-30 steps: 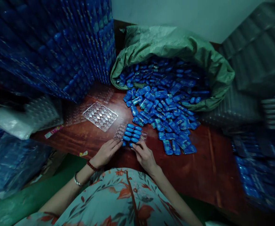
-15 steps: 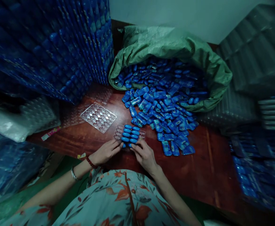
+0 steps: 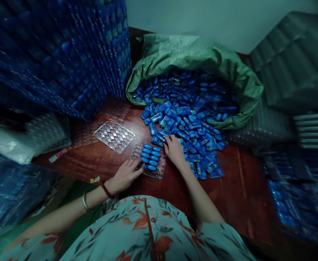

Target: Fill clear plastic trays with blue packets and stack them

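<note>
A: What is the biggest thing here?

B: The tall wall of stacked blue-filled plastic trays [image 3: 66,54] at the far left. Next to it, a big green woven sack [image 3: 202,54] lies open on the reddish-brown wooden worktop [image 3: 243,195], and a heap of small blue wrapped oval pieces [image 3: 191,119] spills out of it onto the wood.

A: And the smaller things?

B: An empty clear plastic blister tray with oval pockets [image 3: 114,136] lies left of the heap. Nearer to the person there is a second clear blister tray, partly filled [image 3: 159,168]; two short rows of blue oval pieces [image 3: 150,157] sit in its pockets.

A: Where are the hands?

B: The left hand [image 3: 124,175] rests at the near left edge of the partly filled tray, the fingers [image 3: 137,168] stretched and touching it, holding nothing. The right hand [image 3: 175,150] is palm down on the near edge of the heap, just right of the tray. Its fingers [image 3: 167,139] are curled on the loose pieces, but I cannot tell if they grip one.
</note>
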`<state>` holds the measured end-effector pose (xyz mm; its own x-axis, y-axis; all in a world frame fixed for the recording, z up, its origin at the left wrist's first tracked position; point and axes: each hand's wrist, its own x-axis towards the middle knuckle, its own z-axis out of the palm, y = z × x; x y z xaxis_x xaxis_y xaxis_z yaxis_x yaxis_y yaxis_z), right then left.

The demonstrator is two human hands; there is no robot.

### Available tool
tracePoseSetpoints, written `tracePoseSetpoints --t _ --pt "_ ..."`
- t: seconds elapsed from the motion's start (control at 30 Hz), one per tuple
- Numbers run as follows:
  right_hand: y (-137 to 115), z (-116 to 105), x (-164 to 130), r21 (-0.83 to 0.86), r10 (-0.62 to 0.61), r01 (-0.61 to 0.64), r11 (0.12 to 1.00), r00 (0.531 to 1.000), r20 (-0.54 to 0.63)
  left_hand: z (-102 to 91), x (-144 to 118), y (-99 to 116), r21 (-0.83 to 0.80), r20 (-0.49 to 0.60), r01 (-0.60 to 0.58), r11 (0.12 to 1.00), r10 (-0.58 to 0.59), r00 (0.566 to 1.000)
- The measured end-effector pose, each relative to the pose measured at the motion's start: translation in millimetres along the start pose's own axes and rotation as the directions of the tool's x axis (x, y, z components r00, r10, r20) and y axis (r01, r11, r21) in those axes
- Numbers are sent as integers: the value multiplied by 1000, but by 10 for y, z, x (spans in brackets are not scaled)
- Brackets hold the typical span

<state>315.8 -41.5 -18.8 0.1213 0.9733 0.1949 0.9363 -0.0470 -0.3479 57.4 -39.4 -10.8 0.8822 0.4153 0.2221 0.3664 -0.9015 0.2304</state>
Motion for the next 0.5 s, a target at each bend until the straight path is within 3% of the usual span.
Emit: tracePoseSetpoints --t 0.07,0.13,0.23,0.3,0.4,0.43,0.5 --pt "30 55 87 -38 -11 12 999 1000 20 -8 7 21 -86 -47 39 996 -43 998" --pt "46 78 76 33 6 -6 999 1000 -10 -50 60 -8 -237 -95 62 969 -86 992" --pt "78 22 -125 301 155 -123 946 984 -85 -138 286 -181 -435 -173 150 888 -245 954" --pt "90 -75 -351 544 306 -225 808 950 -62 -160 552 -373 -479 -161 195 856 -304 939" --pt "38 -275 -731 788 389 -336 516 911 134 -87 1034 -673 -421 44 126 898 -119 992" --pt "-7 -338 -847 814 365 -357 457 910 194 -42 1185 -746 -362 134 101 927 -56 989" --pt "-139 -420 -1035 811 294 -371 451 920 258 51 1432 -824 -224 289 54 973 13 957"
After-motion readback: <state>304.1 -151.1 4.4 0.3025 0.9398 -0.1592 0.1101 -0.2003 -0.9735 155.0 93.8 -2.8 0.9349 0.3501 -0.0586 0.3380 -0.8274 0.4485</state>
